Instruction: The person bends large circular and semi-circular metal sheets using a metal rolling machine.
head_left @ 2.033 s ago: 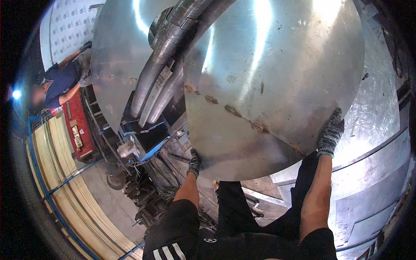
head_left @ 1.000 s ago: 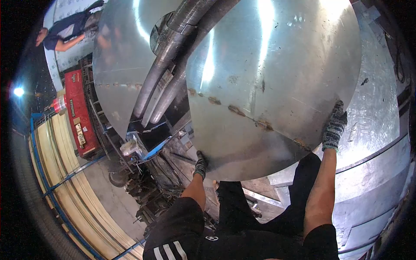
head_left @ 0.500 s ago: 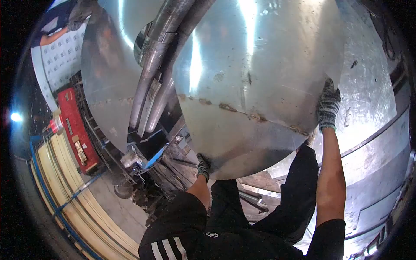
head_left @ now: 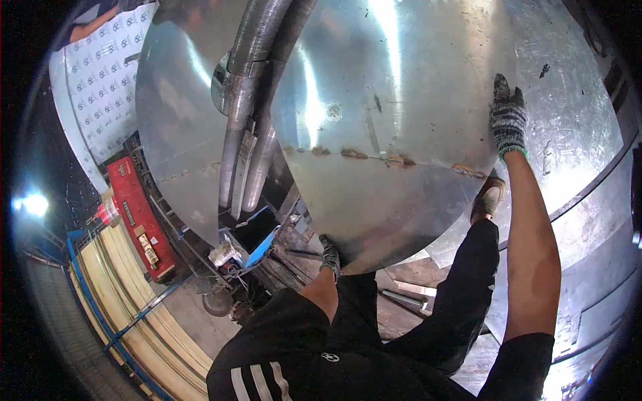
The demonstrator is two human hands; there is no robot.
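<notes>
A large, rounded metal sheet [head_left: 374, 214] fills the middle, with a rough brownish seam across its lower part. My left hand [head_left: 330, 254], in a grey knit glove, grips its lower left edge. On its right edge is my right hand [head_left: 509, 119], in a matching glove, with the fingers along the sheet's face; its thumb is hard to make out. Just left of the sheet are the machine's long metal rollers [head_left: 257, 93]. Past them, a further curved section of metal [head_left: 177, 127] shows, marked by a similar seam.
More metal sheets [head_left: 568, 120] lie at the right. A red machine panel [head_left: 142, 217] and pale curved strips [head_left: 144, 301] behind a blue rail are at left. Another person's arm [head_left: 90, 28] is at the white printed sheet [head_left: 103, 80]. My shoe [head_left: 490, 195] is beside the sheet's edge.
My view has shifted, and most of the scene sits slightly farther right. My right hand appears higher on the sheet's edge, its fingers more extended. My shoe shows more fully.
</notes>
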